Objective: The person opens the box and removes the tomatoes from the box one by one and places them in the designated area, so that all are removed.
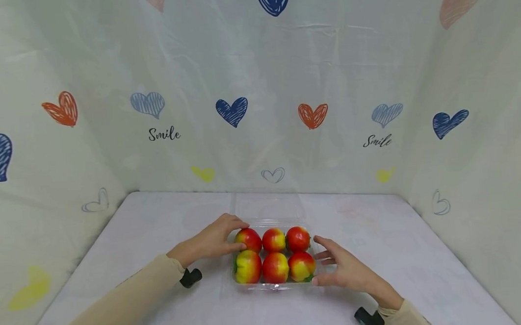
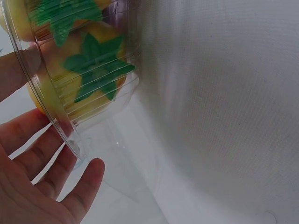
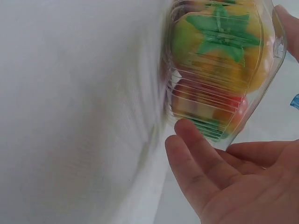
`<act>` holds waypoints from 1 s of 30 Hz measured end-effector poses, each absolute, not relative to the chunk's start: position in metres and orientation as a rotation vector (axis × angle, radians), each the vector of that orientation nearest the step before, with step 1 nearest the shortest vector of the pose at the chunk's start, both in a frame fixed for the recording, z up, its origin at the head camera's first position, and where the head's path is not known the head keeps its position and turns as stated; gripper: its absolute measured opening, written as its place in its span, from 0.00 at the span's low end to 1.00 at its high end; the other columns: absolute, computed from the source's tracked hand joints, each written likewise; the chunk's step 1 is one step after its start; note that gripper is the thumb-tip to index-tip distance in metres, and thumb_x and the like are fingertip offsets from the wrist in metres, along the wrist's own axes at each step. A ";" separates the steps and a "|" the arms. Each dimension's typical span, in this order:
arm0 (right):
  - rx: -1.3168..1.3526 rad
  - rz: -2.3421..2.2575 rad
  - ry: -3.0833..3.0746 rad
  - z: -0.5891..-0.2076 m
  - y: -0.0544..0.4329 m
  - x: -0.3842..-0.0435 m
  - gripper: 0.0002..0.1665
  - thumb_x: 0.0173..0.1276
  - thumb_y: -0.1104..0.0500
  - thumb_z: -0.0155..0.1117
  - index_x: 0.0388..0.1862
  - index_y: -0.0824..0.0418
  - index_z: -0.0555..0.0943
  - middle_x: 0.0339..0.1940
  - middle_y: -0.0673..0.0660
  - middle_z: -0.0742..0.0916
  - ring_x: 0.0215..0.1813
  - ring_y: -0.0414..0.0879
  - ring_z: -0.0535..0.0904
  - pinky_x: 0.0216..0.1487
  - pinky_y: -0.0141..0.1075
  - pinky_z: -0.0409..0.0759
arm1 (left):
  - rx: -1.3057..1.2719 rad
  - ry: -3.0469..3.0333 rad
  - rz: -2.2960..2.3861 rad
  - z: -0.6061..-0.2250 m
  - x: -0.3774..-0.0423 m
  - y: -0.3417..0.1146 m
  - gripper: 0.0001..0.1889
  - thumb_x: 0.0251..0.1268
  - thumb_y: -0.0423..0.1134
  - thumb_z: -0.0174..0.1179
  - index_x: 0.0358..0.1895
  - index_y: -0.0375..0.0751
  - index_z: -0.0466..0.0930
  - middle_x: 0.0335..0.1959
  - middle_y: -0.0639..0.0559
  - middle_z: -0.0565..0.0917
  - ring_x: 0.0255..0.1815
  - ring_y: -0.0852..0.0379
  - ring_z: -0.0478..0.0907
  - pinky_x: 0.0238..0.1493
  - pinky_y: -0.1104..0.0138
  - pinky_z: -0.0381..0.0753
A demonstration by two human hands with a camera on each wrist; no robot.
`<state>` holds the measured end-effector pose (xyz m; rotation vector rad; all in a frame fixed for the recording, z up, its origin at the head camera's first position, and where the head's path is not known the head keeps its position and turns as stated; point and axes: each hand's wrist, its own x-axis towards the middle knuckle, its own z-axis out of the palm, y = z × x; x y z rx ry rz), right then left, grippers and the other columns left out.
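A clear plastic clamshell box [image 1: 273,287] holds several red-and-yellow fruits [image 1: 275,267] in two rows of three; green star-shaped leaves show through its ridged walls in both wrist views. At the left end, my left hand [image 1: 216,238] has its thumb and a finger about the back-left fruit [image 1: 249,238]. In the left wrist view the other fingers lie along the box rim, the little finger apart. Beside the right end is my right hand [image 1: 343,268], its fingers extended and spread, with the thumb near the front corner. The right wrist view shows fingertips [image 3: 184,128] close to the wall.
The box's transparent lid [image 1: 269,206] stands folded back behind it. A pale cloth covers the table [image 1: 158,236], and a heart-printed curtain [image 1: 259,148] surrounds its back and sides. Each wrist wears a black device [image 1: 190,278].
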<state>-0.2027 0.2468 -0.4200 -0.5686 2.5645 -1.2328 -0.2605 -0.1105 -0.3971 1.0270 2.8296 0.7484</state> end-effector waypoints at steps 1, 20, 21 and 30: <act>-0.561 -1.230 2.559 -0.420 0.247 -0.202 0.57 0.52 0.49 0.76 0.74 0.63 0.55 0.72 0.64 0.64 0.59 0.56 0.74 0.56 0.52 0.76 | 1.031 2.829 0.752 -0.397 -0.260 -0.110 0.25 0.60 0.48 0.65 0.59 0.42 0.76 0.55 0.49 0.76 0.58 0.51 0.68 0.60 0.56 0.73; -0.580 -1.210 2.554 -0.420 0.247 -0.202 0.58 0.53 0.47 0.75 0.75 0.63 0.53 0.72 0.62 0.65 0.59 0.53 0.75 0.56 0.49 0.77 | 1.058 2.831 0.817 -0.397 -0.260 -0.111 0.24 0.60 0.47 0.65 0.58 0.41 0.78 0.54 0.49 0.77 0.57 0.51 0.68 0.60 0.55 0.73; -0.581 -1.212 2.549 -0.420 0.247 -0.202 0.58 0.53 0.47 0.75 0.75 0.63 0.53 0.72 0.62 0.65 0.59 0.53 0.75 0.56 0.49 0.77 | 1.051 2.828 0.832 -0.397 -0.259 -0.111 0.24 0.60 0.47 0.65 0.58 0.41 0.77 0.54 0.49 0.76 0.57 0.51 0.68 0.60 0.55 0.73; -0.587 -1.246 2.518 -0.417 0.247 -0.200 0.58 0.53 0.48 0.75 0.75 0.63 0.53 0.73 0.64 0.64 0.59 0.52 0.75 0.57 0.49 0.76 | 0.989 2.791 1.070 -0.394 -0.259 -0.111 0.23 0.57 0.39 0.64 0.58 0.42 0.76 0.53 0.51 0.75 0.56 0.48 0.71 0.59 0.51 0.74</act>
